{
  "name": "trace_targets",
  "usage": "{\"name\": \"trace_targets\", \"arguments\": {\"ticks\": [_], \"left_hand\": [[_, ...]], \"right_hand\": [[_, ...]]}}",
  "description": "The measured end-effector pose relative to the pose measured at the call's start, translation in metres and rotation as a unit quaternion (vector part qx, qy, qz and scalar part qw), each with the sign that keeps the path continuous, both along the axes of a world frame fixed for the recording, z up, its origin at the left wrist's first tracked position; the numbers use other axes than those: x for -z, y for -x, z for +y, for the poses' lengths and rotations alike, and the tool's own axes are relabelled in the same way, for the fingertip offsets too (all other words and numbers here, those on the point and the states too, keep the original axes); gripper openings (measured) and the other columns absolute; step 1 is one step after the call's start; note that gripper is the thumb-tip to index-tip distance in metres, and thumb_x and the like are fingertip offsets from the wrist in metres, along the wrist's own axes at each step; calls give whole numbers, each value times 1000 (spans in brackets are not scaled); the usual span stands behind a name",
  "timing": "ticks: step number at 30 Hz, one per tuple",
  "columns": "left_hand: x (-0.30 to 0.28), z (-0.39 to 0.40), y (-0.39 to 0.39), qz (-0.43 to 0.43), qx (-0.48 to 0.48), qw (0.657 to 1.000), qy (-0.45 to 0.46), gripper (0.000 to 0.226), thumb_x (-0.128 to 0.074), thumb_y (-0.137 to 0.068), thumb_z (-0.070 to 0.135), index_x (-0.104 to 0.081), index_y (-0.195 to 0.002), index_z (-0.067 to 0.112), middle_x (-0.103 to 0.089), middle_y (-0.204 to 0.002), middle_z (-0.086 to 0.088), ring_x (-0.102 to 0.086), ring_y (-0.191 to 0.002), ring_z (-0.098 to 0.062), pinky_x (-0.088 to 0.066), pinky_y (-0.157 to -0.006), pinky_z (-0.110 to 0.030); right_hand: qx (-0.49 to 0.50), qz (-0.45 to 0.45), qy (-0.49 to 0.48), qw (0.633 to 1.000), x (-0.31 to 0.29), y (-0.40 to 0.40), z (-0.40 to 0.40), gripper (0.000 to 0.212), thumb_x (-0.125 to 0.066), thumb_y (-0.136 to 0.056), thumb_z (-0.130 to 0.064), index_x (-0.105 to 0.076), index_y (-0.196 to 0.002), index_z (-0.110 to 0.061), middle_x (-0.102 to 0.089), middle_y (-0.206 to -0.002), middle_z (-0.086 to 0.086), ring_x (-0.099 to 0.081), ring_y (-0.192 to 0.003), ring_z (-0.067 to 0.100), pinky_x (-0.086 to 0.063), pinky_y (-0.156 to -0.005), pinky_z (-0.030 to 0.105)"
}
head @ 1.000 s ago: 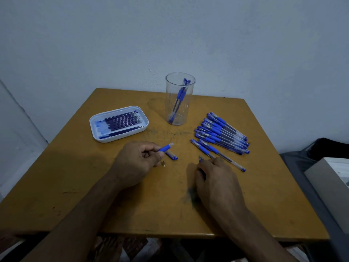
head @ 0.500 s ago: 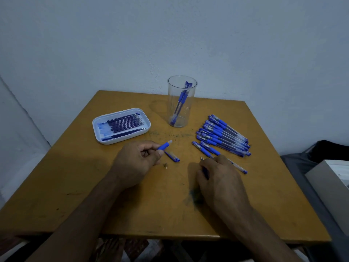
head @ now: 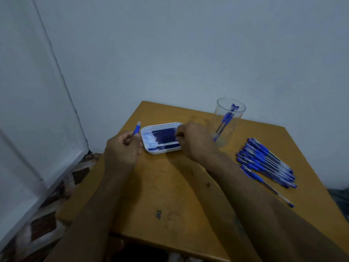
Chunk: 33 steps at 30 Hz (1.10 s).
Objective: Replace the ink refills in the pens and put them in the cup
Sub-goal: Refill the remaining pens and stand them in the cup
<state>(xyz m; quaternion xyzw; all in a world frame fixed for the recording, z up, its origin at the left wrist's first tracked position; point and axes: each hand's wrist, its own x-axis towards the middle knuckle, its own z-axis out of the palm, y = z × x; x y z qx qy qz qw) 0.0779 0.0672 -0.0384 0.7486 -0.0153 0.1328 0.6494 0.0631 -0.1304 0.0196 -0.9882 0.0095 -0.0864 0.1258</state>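
My left hand (head: 122, 150) grips a blue pen barrel (head: 137, 128), its pale tip pointing up just left of the white tray (head: 151, 151). The tray holds several dark blue ink refills (head: 162, 137) lying side by side. My right hand (head: 195, 141) reaches across to the tray's right end, fingertips curled and pinching at the ends of the refills. A clear plastic cup (head: 229, 125) stands behind my right hand with two blue pens (head: 226, 118) in it. Several blue pens lie in a pile (head: 264, 161) on the right side of the table.
The wooden table (head: 170, 186) stands against a pale wall, its left edge close to my left hand. Patterned floor (head: 47, 220) shows below on the left. One pen (head: 272, 190) lies apart at the front of the pile.
My view has swung left. My right hand left the table near the pile and crossed to the refill tray. My left hand carried the pen barrel up and left, beside the tray.
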Motion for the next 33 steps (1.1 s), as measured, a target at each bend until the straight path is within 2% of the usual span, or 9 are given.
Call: {"name": "trace_targets", "arguments": {"ticks": [3, 6, 13, 18, 21, 23, 27, 30, 33], "left_hand": [[4, 14, -10, 30, -41, 999, 3, 13, -64, -99, 33, -71, -90, 27, -72, -74, 1, -67, -67, -17, -61, -73, -55], [3, 23, -15, 40, -53, 998, 4, 21, -63, -99, 31, -66, -79, 32, -72, -74, 1, -67, -69, -18, -61, -74, -53], [-1, 28, -20, 36, -38, 999, -7, 21, -63, -100, 32, -65, -79, 35, -73, -76, 3, -70, -73, -19, -62, -76, -50], [-3, 20, -17, 16, -16, 1000, -12, 11, -62, -100, 30, -69, -91, 31, -73, -77, 2, -70, -76, -24, -61, -75, -53], [-5, 10, -13, 5, 2, 1000, -17, 8, -62, -100, 29, -70, -97, 29, -73, -79, 3, -70, -76, -19, -61, -76, -49], [-7, -2, -8, -8, 21, 999, -27, 9, -61, -101, 27, -70, -100, 26, -73, -80, 5, -69, -73, -14, -62, -73, -43], [-12, -28, 5, -32, 69, 997, -34, 15, -61, -101, 24, -72, -109, 19, -73, -80, 5, -65, -63, -3, -54, -60, -22], [-12, -49, 20, -34, 125, 991, -16, 16, -63, -100, 21, -72, -112, 17, -74, -79, 2, -64, -60, 0, -49, -57, -15], [-12, -70, 36, -63, 194, 979, -29, 17, -63, -99, 19, -71, -104, 33, -73, -76, 2, -62, -61, 0, -49, -59, -16]], "right_hand": [[-25, 82, 19, 996, 4, -34, 12, 19, -68, -95, -17, -74, -113, -17, -70, -123, 7, -64, -108, 21, -50, -83, 26], [-57, 153, 37, 986, 7, -45, 16, 20, -70, -93, -13, -76, -111, -17, -69, -125, 5, -62, -108, 17, -48, -82, 21], [-92, 171, 59, 979, 7, -57, 16, 18, -70, -94, -13, -74, -111, -16, -68, -123, 4, -55, -97, 11, -45, -78, 21], [-104, 152, 68, 980, -4, -51, 16, 17, -66, -96, -16, -66, -112, -22, -67, -118, 5, -62, -99, 18, -56, -80, 30], [-137, 136, 53, 980, -19, -34, 8, 27, -58, -100, -14, -51, -121, -30, -62, -110, 0, -58, -92, 18, -43, -63, 21], [-152, 126, 32, 980, -31, -18, -3, 27, -53, -99, -11, -57, -119, -29, -59, -105, -5, -55, -91, 15, -36, -59, 18], [-143, 89, -90, 982, -41, 16, -28, 24, -60, -97, -6, -73, -108, -21, -71, -101, -11, -64, -95, 1, -49, -73, 11], [-90, 4, -105, 990, -36, 40, -47, 12, -72, -92, -14, -75, -103, -20, -72, -90, -9, -66, -84, 4, -53, -75, 23], [-32, -67, -145, 987, -24, 64, -63, 17, -68, -96, -28, -78, -106, -20, -72, -90, -5, -63, -83, 9, -51, -73, 27]]}}
